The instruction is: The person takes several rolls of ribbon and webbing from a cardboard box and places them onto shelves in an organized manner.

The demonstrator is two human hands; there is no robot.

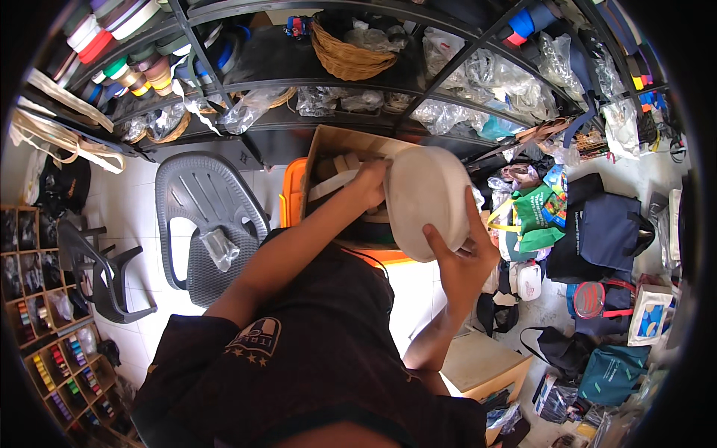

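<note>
Where open, carton (358,142) with tan pieces (346,163)

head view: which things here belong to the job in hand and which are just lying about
Likely the job: pale oval piece in the right hand; open box under the left hand.
Lying about: chair; clear packet; basket; green bag.

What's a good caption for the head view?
Right hand holding a rounded whitish object by an open cardboard box.

I wear a black, short-sleeved shirt (321,321), marked with a pale gold outlined crest (263,337) and a row of small stars (247,358); my hands (469,261) are bare.
</note>
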